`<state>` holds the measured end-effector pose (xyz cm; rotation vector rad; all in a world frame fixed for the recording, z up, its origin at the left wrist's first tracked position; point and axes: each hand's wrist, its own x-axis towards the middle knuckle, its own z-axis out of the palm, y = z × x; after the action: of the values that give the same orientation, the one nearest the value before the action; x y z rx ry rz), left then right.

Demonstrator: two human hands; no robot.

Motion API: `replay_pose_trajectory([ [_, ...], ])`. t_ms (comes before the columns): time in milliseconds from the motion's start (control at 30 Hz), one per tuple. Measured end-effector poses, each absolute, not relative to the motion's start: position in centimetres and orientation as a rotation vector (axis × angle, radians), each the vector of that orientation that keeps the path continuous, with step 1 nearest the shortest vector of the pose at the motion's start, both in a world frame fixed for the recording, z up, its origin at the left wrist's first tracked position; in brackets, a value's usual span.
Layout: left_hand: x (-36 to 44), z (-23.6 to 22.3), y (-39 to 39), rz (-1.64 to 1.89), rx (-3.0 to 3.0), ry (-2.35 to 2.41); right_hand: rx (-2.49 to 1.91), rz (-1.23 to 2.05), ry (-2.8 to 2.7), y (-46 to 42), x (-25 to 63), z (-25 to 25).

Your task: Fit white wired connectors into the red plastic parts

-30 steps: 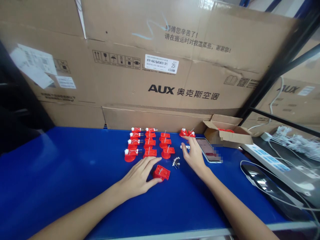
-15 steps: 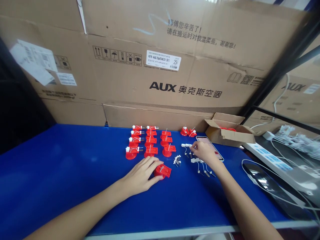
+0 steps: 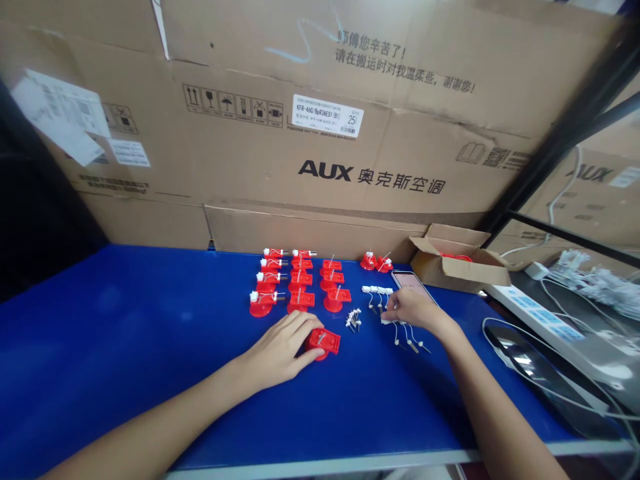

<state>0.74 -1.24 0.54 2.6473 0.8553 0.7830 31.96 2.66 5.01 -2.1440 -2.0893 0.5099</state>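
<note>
Left hand on a red plastic bracket, toward the front of the bench; fingers loosely spread, draped over the bracket's left side, thumb low beside its round base, no firm grip visible. Right hand just below and right of a white connector strip with thin leads; fingers pressed together, tips down at a small white connector, pinch or plain touch not clear. Just below that hand, more white connectors with dangling metal-tipped leads, lying loose on the blue surface. Left of those, small cluster of metal pins with white heads, between both hands. Farther back, three columns of red plastic brackets, white parts and pins fitted on many. Two more red pieces set apart, back right. Beside right hand, phone lying flat, screen lit. Next to it, open cardboard box with red items inside. Behind the bench, stacked AUX cartons. Far right, power strip, dark glossy device with white cable, bundle of white cables.
</note>
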Motion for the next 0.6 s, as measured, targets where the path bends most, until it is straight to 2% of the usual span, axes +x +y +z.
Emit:
replay_pose_trajectory([
  [400,0.9,0.3,-1.2,0.706,2.366,0.932,-1.813,0.974,-2.279,1.2,29.4,5.7],
  [600,1.0,-0.2,-0.9,0.743,2.295,0.912,-1.856,0.865,-2.235,1.3,29.7,5.6],
])
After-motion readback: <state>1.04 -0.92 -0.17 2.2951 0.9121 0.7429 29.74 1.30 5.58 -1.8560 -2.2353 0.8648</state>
